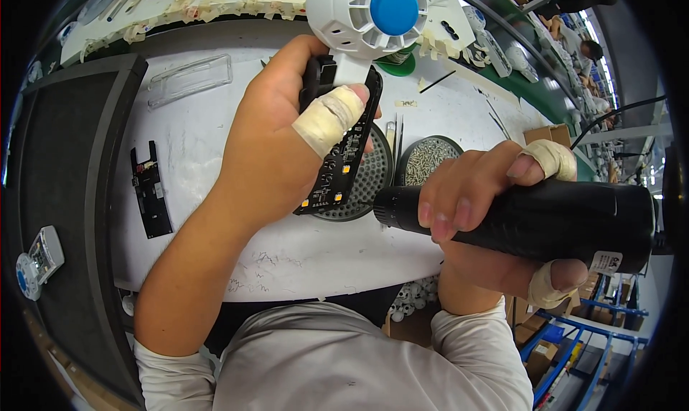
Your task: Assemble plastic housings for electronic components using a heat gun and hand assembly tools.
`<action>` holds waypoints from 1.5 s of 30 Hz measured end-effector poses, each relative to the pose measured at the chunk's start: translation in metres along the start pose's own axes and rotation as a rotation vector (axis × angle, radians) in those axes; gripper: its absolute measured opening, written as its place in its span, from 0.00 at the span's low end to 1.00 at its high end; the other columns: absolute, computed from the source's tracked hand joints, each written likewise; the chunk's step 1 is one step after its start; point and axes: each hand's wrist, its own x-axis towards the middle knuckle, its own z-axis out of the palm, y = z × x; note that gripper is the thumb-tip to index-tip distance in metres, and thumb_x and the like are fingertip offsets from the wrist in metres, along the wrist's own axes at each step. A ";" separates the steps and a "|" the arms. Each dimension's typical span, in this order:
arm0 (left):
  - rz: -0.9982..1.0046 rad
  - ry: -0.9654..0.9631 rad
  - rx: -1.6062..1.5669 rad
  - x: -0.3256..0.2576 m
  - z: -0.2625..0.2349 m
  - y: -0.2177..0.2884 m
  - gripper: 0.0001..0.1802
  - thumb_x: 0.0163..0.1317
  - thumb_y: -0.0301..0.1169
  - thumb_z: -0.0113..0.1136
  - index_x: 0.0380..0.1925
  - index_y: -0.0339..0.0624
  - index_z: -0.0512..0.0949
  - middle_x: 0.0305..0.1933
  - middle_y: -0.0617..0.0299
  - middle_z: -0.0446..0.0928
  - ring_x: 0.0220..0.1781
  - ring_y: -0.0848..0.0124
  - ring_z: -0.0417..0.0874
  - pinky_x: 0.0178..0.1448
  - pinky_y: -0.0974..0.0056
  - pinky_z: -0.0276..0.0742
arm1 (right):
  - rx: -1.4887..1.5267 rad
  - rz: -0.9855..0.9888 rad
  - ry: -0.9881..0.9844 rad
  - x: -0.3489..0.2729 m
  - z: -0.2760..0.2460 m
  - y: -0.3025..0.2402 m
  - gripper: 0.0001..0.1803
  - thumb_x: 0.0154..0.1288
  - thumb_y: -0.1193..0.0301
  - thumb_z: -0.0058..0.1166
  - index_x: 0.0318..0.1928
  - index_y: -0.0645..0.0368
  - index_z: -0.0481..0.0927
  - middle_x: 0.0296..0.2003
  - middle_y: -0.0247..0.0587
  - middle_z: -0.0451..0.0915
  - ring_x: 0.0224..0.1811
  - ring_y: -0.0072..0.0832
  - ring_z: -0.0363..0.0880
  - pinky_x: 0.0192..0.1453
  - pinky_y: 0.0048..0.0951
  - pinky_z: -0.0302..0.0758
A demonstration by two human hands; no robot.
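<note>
My left hand [265, 142] is closed around a small device, its taped thumb pressing across the front. The device has a round white slotted head [334, 16] with a blue centre disc and a black circuit-board body [337, 168] bearing small yellowish parts. My right hand [477, 189], with tape on its thumb and a finger, grips a thick black electric screwdriver [567, 217]. It lies sideways, its ribbed nose pointing left, a little right of the board's lower end and apart from it. I cannot make out a bit on the nose.
Behind the board sits a grey dimpled dish [369, 185]; beside it, a dish of small screws [430, 156]. A clear plastic frame [190, 79] and another black board [149, 196] lie left. A dark tray [68, 196] carries a white-and-blue part [37, 264]. Tape strips line the far edge.
</note>
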 end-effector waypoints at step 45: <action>-0.080 0.015 0.154 -0.002 0.003 -0.009 0.16 0.68 0.29 0.53 0.52 0.35 0.65 0.37 0.58 0.73 0.31 0.73 0.80 0.33 0.68 0.79 | 0.066 -0.317 -0.076 0.007 0.009 -0.028 0.29 0.60 0.50 0.60 0.48 0.60 0.68 0.24 0.40 0.75 0.20 0.28 0.77 0.23 0.29 0.79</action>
